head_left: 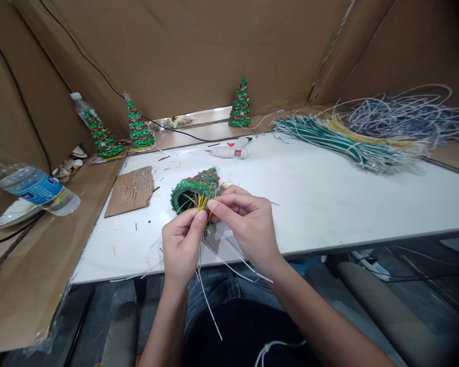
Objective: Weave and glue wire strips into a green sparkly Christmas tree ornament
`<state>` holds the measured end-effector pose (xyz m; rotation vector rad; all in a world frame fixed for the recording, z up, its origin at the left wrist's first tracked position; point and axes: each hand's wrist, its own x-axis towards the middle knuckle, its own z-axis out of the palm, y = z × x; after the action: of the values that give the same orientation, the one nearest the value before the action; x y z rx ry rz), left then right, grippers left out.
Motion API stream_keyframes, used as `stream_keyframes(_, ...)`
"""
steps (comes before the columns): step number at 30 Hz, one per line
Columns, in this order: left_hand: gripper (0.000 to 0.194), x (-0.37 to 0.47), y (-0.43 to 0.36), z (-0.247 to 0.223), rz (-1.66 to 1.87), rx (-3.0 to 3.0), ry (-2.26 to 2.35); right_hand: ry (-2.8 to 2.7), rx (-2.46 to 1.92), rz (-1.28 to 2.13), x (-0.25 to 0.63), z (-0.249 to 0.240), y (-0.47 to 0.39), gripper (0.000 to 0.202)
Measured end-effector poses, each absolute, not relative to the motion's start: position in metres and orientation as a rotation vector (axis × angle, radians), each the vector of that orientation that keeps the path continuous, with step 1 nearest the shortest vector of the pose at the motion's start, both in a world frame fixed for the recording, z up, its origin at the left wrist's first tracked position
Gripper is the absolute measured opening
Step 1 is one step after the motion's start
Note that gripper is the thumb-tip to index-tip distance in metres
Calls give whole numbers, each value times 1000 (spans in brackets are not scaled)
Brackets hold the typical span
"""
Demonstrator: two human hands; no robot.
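A small green glitter tree cone (196,187) with red trim lies on its side on the white table (329,204), its hollow base facing me. Thin yellow and white wires (202,204) stick out of the base. My left hand (181,244) pinches the yellow wire ends between thumb and forefinger. My right hand (248,224) grips the same wire bundle just beside it, close to the cone. White wire tails (208,295) hang down over my lap.
A white glue gun (231,149) lies behind the cone. A cardboard scrap (132,189) sits left of it. Three finished trees (240,104) (139,127) (102,137) stand at the back. Wire bundles (367,137) fill the right. A water bottle (34,188) lies at left.
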<state>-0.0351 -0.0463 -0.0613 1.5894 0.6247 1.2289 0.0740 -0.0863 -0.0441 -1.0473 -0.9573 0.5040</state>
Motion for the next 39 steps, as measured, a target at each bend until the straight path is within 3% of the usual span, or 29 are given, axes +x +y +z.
stream_keyframes(32, 29, -36, -46, -60, 1183, 1595, 637, -984, -1066, 515, 75, -39, -89, 8)
stream_keyframes(39, 32, -36, -47, -56, 1174, 1650, 642, -971, -1101, 381, 70, -40, -88, 7)
